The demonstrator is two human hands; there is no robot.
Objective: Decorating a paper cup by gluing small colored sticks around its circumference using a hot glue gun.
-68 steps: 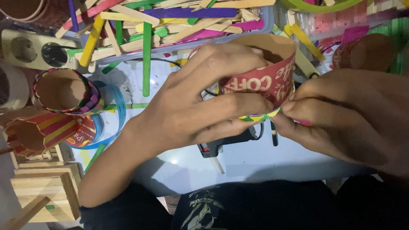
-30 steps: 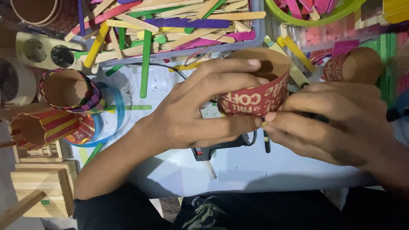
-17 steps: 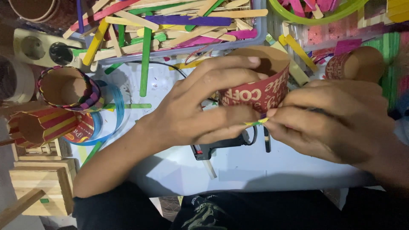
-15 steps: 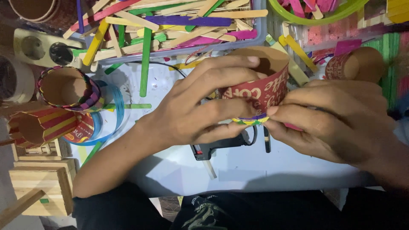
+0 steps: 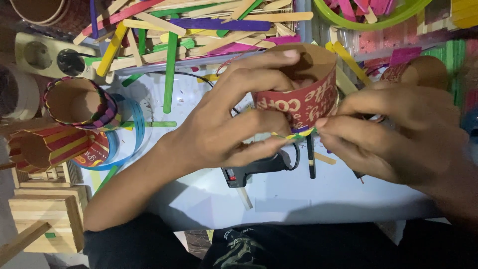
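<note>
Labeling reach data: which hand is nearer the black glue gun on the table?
Left. The left hand, holding the red paper cup, hovers directly above the glue gun; the right hand sits further to its right.

What my hands and the frame edges keep from view

My left hand [image 5: 226, 124] covers the red paper cup's [image 5: 303, 97] near side and most of the glue gun [image 5: 259, 167]; my right hand [image 5: 398, 134] blurs toward the edge, and the green bowl [image 5: 368, 20] is cut off on top.
</note>
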